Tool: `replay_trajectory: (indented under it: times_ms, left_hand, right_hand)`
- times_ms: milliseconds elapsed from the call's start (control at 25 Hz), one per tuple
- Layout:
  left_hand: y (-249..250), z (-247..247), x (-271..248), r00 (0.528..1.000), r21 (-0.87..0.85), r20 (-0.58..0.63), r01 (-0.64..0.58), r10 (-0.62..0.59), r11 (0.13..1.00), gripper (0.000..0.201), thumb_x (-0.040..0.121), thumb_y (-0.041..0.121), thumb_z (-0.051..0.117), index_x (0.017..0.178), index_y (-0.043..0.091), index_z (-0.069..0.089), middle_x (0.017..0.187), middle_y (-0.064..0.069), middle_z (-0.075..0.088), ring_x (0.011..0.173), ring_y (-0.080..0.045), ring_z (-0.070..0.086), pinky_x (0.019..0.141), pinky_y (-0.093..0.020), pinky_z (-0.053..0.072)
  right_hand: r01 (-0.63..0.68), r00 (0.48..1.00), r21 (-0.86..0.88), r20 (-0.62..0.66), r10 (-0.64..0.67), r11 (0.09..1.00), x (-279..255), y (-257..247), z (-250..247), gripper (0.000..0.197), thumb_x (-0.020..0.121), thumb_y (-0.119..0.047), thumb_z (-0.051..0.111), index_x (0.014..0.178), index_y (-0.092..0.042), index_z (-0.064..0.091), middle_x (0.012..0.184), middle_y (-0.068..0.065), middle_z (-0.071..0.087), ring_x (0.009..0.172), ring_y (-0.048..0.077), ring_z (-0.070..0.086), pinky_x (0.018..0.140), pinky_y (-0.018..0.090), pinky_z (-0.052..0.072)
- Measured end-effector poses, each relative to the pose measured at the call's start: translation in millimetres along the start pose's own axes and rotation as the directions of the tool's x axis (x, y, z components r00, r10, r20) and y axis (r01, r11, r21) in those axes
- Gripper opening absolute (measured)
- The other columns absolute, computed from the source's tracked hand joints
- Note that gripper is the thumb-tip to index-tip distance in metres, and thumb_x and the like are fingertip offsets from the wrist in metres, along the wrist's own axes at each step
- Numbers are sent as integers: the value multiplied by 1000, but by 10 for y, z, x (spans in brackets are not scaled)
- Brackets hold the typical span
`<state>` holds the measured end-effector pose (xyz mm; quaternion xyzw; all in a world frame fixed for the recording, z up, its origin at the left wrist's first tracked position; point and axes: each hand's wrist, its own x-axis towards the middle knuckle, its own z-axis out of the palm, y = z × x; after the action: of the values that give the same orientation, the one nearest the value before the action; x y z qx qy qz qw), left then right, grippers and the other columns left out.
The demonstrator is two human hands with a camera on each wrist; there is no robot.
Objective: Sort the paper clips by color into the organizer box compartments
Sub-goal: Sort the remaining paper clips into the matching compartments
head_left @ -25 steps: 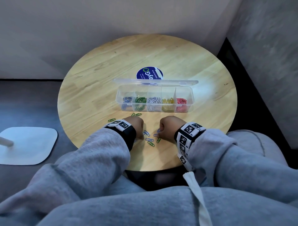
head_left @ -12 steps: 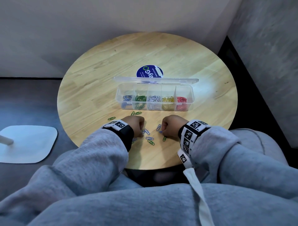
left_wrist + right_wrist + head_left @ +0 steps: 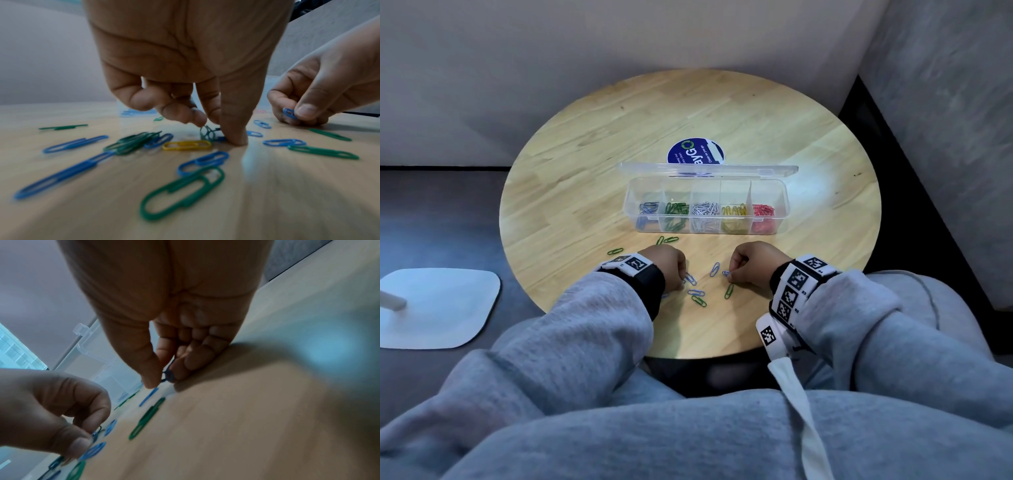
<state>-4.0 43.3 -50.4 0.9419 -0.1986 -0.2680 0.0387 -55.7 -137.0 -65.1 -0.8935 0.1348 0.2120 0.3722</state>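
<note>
**Both hands picking clips off the tabletop**

The person is in the picking-up step. The right hand pinches a blue clip between thumb and finger, low over the tabletop near its front edge. The left hand has its fingers curled down and pinches some green clips at its fingertips, with the thumb tip pressed on the wood.

The organizer box sits in the middle of the tabletop with its clear lid open at the back. It has five compartments in a row – blue, green, white, yellow and red clips, going from left to right.

A lot is sorted already, I think, but loose clips still lie between the hands and the box – mostly blue and green ones. One yellow clip lies by the left hand.

Next, each hand should lift up and carry its clips forward to the box: blue into the far left compartment, green into the one beside it. The clips are small and slippery, so the pinch must stay tight.

The tabletop is round, pale wood. A blue round label lies behind the box. The walls are grey, the floor is dark, and a flat white base sits on the floor off the left edge
</note>
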Motion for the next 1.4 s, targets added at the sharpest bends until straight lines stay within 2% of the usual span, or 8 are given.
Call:
replay_trajectory:
  times_ms: [160, 320, 480, 640, 720, 880, 1120, 1400]
  left_hand:
    - [14, -7, -19, 997, 27, -22, -68, 69, 997, 11, 77, 14, 57, 75, 25, 58, 87, 5, 55, 90, -20, 57, 67, -23, 40]
    - [37, -75, -56, 997, -254, -78, -27, 7, 967, 16, 77, 12, 60, 66, 21, 53, 75, 4, 58, 75, -17, 53, 64, -24, 41]
    - [8, -216, -113, 1000, -863, 18, 27, -23, 504, 30, 84, -5, 58, 64, 13, 46, 52, 4, 63, 56, -12, 60, 53, -20, 50]
    - [8, -304, -105, 996, -942, 62, 78, -60, 326, 27, 88, -8, 46, 76, 16, 50, 60, -4, 63, 46, -8, 60, 49, -18, 50]
    - [47, -294, -95, 994, -879, 71, 99, -78, 466, 26, 89, -3, 43, 81, 18, 54, 68, -4, 55, 53, -11, 53, 51, -18, 44]
    - [134, -147, -91, 999, -187, 18, 34, -31, 982, 19, 80, 21, 63, 98, 24, 62, 82, 6, 52, 82, -18, 54, 68, -22, 37]
    - [175, 6, -42, 998, 54, -16, -61, 62, 997, 24, 80, 23, 64, 103, 22, 61, 101, -1, 60, 99, -24, 56, 69, -25, 35]
    - [177, 13, -49, 997, 52, -63, -34, 38, 998, 27, 81, 22, 62, 107, 19, 61, 113, -4, 61, 106, -25, 56, 73, -26, 38]
  right_hand:
    - [-42, 997, 342, -42, 60, 939, 28, 82, 16, 24, 76, 3, 66, 67, -18, 59, 59, 1, 52, 55, 16, 48, 64, 33, 50]
    - [-127, 991, 709, 118, 60, 694, -12, 80, -64, 26, 90, 12, 44, 75, -6, 56, 64, 9, 47, 50, 16, 48, 43, 18, 43]
    - [-189, 982, 874, 156, 110, 448, -9, 46, -136, 32, 88, 10, 30, 71, -11, 47, 65, 7, 45, 46, 14, 50, 41, 19, 40]
    - [-64, 998, 618, 31, 57, 783, -12, -17, -129, 26, 89, 5, 47, 73, -16, 47, 63, 4, 45, 45, 13, 47, 41, 18, 32]
    - [7, 1000, 207, -31, -1, 978, -33, -83, -89, 18, 84, -5, 56, 79, -21, 54, 61, -2, 48, 48, 9, 51, 45, 17, 39]
    - [153, 988, -350, 56, -143, 924, -13, -236, -9, 25, 81, -15, 59, 103, -28, 61, 74, -9, 47, 74, 17, 53, 65, 25, 42]
    - [139, 990, -440, 75, -117, 887, 6, -262, 3, 7, 86, -16, 58, 84, -22, 55, 96, 3, 60, 71, 17, 53, 59, 23, 38]
    - [62, 998, -417, 34, -52, 907, -35, -178, -27, 15, 86, -20, 61, 100, -14, 64, 109, 3, 64, 95, 21, 56, 71, 23, 35]
